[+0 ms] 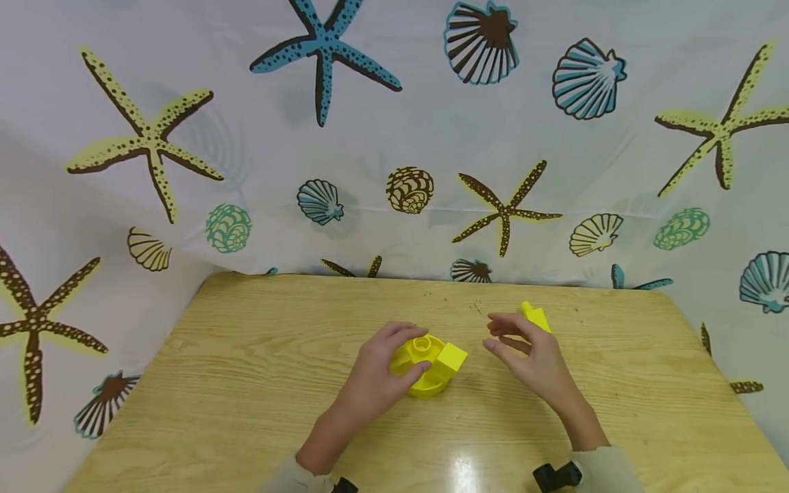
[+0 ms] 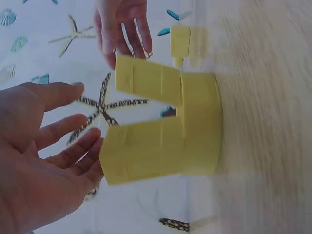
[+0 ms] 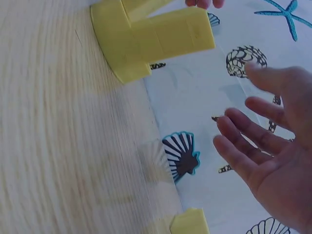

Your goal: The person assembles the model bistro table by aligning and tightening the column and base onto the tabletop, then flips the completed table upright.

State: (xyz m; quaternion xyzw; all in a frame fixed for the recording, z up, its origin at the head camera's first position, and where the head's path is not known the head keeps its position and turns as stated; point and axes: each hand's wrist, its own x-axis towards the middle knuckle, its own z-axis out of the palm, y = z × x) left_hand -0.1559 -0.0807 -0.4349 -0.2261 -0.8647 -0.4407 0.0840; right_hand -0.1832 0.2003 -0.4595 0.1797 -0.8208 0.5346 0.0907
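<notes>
A yellow plastic assembly (image 1: 427,389) stands on the table, its round, low-walled base carrying two block-like uprights. One upright has a round socket (image 1: 422,344) on top; the other ends in a square face (image 1: 452,358) and leans outward in the head view. My left hand (image 1: 377,373) hovers about the socketed upright with thumb and fingers spread; whether the fingertips touch it I cannot tell. To the right of the assembly, my right hand (image 1: 535,359) is raised with loosely bent fingers and holds nothing. Behind that hand lies a yellow block with a round peg (image 1: 537,317), partly hidden.
The light wooden table (image 1: 246,383) carries these yellow pieces. A white cloth (image 1: 370,147) printed with starfish and shells hangs along the back and both sides. Small dark marks (image 1: 476,308) show on the wood toward the back.
</notes>
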